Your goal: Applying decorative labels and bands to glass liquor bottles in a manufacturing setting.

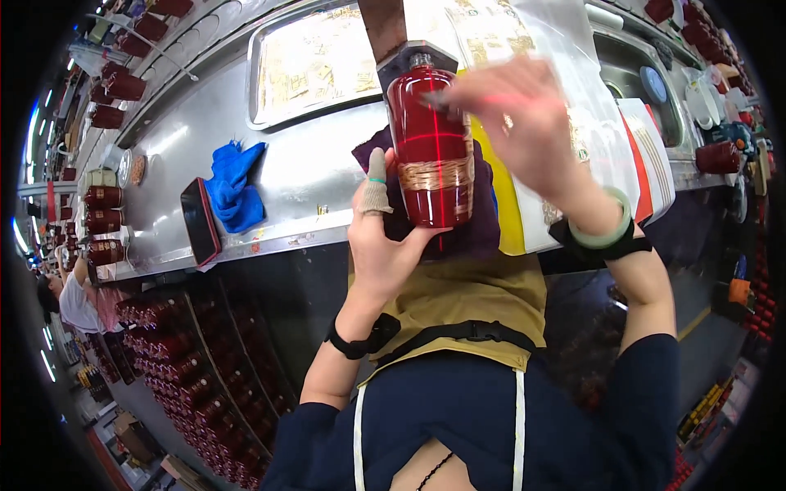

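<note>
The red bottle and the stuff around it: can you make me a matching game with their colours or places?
Things:
1. bottle
2. crumpled cloth
3. wrist bangle
4. flat dark phone-like slab

Matches:
a. pale green
b. blue
c. held in the left hand
d. lying at the near edge of the metal counter

Pairs: 1-c, 2-b, 3-a, 4-d

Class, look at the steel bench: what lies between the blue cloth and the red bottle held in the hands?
In the head view, mostly bare steel bench separates the blue cloth from the red bottle; only the left hand, its thumb in a finger cot, comes between, right beside the bottle.
</note>
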The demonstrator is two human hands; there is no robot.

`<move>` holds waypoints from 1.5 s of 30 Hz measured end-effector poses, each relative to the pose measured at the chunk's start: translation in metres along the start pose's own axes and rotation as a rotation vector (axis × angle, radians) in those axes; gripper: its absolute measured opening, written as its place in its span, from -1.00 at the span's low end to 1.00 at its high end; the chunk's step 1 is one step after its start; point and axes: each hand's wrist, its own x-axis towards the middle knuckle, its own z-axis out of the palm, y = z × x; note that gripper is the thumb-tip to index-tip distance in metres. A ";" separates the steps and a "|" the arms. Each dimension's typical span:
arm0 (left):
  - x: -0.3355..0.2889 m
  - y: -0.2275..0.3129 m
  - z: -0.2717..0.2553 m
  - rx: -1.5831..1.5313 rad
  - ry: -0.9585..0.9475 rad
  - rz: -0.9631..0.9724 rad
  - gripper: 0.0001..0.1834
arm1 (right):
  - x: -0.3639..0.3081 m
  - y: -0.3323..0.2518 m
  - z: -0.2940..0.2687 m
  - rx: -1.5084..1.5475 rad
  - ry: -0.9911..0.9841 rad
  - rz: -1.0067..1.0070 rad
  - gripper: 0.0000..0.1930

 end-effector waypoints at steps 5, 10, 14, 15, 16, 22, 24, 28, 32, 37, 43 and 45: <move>0.002 -0.007 0.000 0.227 -0.006 0.171 0.21 | -0.016 -0.025 0.000 0.339 -0.217 -0.267 -0.80; 0.005 -0.008 -0.003 0.176 -0.022 0.147 0.22 | 0.000 0.023 0.016 0.100 0.057 -0.042 -0.75; 0.007 -0.014 -0.008 0.204 -0.082 0.191 0.14 | -0.022 -0.007 0.008 0.385 -0.100 -0.434 -0.77; 0.007 -0.015 -0.008 0.193 -0.083 0.199 0.13 | -0.024 -0.009 0.007 0.413 -0.182 -0.376 -0.80; 0.006 -0.017 -0.009 0.177 -0.105 0.167 0.13 | -0.023 -0.009 0.013 0.302 -0.060 -0.233 -0.81; 0.003 -0.026 -0.009 0.139 -0.131 0.146 0.08 | -0.038 -0.004 0.005 0.189 0.023 -0.140 -0.85; 0.002 -0.029 -0.008 0.114 -0.129 0.135 0.08 | -0.063 -0.030 -0.004 0.375 -0.020 -0.308 -0.78; -0.002 -0.026 -0.005 0.037 -0.112 0.044 0.08 | -0.101 -0.035 -0.006 0.319 -0.037 -0.024 -0.71; 0.001 -0.013 0.002 -0.074 -0.074 -0.111 0.10 | -0.091 -0.040 -0.016 0.478 -0.140 0.005 -0.70; 0.005 0.010 -0.005 0.343 -0.031 0.260 0.03 | -0.103 -0.037 -0.056 0.811 -0.234 0.873 -0.70; 0.000 0.017 0.007 0.201 -0.023 0.163 0.09 | -0.170 0.115 -0.104 0.117 -0.134 0.888 -0.54; 0.000 0.016 0.007 0.174 -0.031 0.088 0.12 | -0.177 0.177 -0.135 -0.044 -0.093 1.141 -0.54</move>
